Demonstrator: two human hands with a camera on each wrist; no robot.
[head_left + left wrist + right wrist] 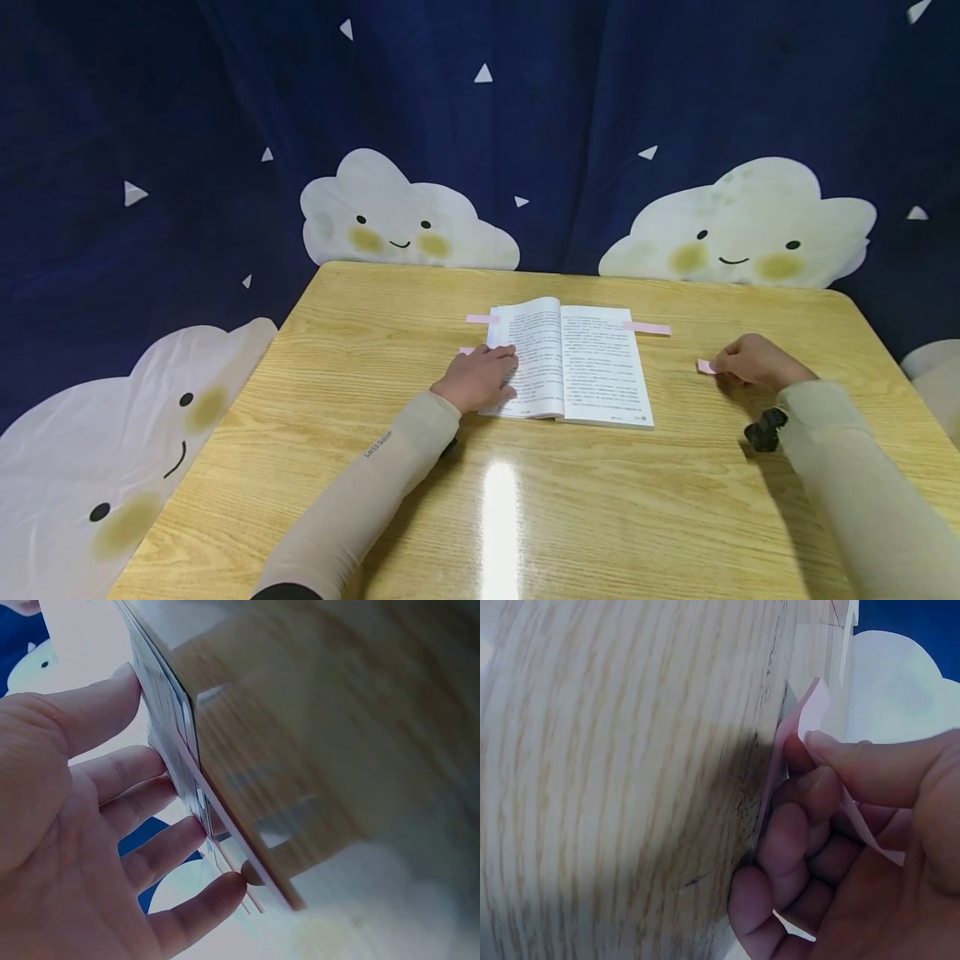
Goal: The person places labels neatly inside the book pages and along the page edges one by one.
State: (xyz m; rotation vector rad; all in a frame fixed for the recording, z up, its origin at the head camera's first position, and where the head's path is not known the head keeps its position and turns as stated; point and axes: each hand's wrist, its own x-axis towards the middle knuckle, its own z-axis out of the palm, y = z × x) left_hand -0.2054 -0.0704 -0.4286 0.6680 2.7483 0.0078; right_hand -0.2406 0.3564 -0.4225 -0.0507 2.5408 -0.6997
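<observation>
An open book point(603, 367) with printed pages lies on the wooden table. My left hand point(478, 380) rests across the outer part of its left page, fingers stretched out. Pink sticky notes point(480, 319) stick out past the left edge, one partly hidden by that hand, and another sticky note point(651, 328) juts from the right page. To the right of the book, my right hand point(756, 363) pinches a pink sticky strip point(815, 712) between thumb and forefinger. Beneath it, a pink sticky-note pad point(771, 787) is against the tabletop, its lower part hidden by the curled fingers.
The light wooden table point(600, 500) has rounded far corners and a bright glare streak in front of the book. Behind it hangs a dark blue curtain point(555, 125) printed with smiling clouds and white triangles. A small black device point(765, 430) is worn at the right wrist.
</observation>
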